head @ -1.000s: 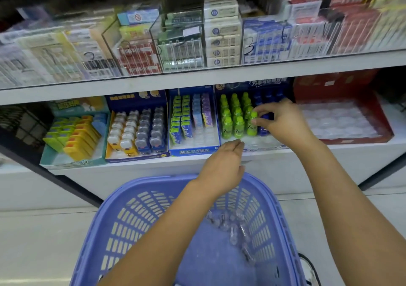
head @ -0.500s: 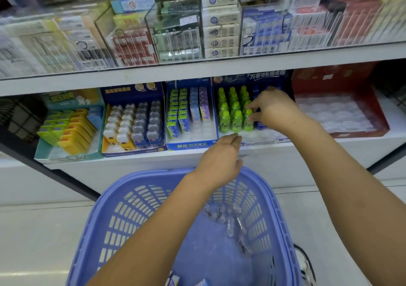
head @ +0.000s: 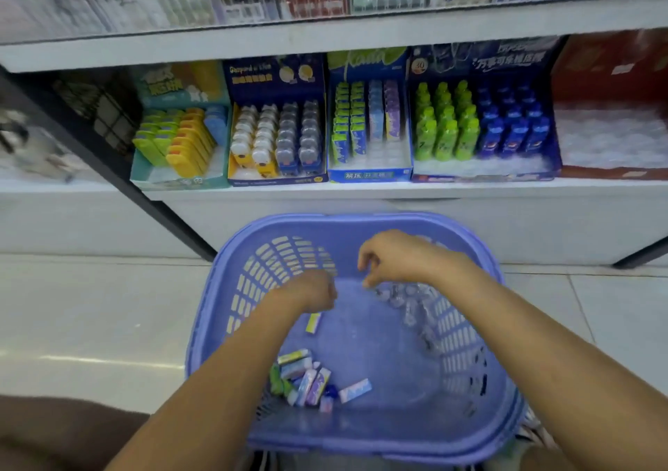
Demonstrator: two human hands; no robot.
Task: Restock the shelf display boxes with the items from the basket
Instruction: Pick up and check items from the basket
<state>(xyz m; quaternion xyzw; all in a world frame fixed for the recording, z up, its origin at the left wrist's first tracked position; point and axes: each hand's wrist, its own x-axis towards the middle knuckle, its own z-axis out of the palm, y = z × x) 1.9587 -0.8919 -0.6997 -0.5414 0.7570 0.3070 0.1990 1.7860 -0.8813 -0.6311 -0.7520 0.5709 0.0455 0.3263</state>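
Observation:
A blue plastic basket (head: 361, 219) stands on the floor below the lower shelf. A heap of small slim packs (head: 307, 380) lies at its near left, and several clear little items (head: 412, 302) lie along its far right wall. My left hand (head: 312, 289) reaches down inside, fingers curled out of sight, with a yellow-green pack (head: 313, 323) right under it; whether it holds the pack I cannot tell. My right hand (head: 394, 259) hovers over the clear items with loosely curled fingers and nothing in them. On the shelf, a blue display box (head: 484, 177) holds green bottles (head: 446, 127) and blue bottles (head: 513, 127).
Left of it stand a box of slim packs (head: 368, 175) with bare front slots, a box of white and grey items (head: 278, 181) and a teal box of yellow and green items (head: 173, 181). A red box (head: 611, 174) sits at the right. A black post (head: 144, 199) slants down left.
My right hand has left the bottle box and dropped to the basket. My left hand has sunk from the shelf edge into the basket. The view has tilted down.

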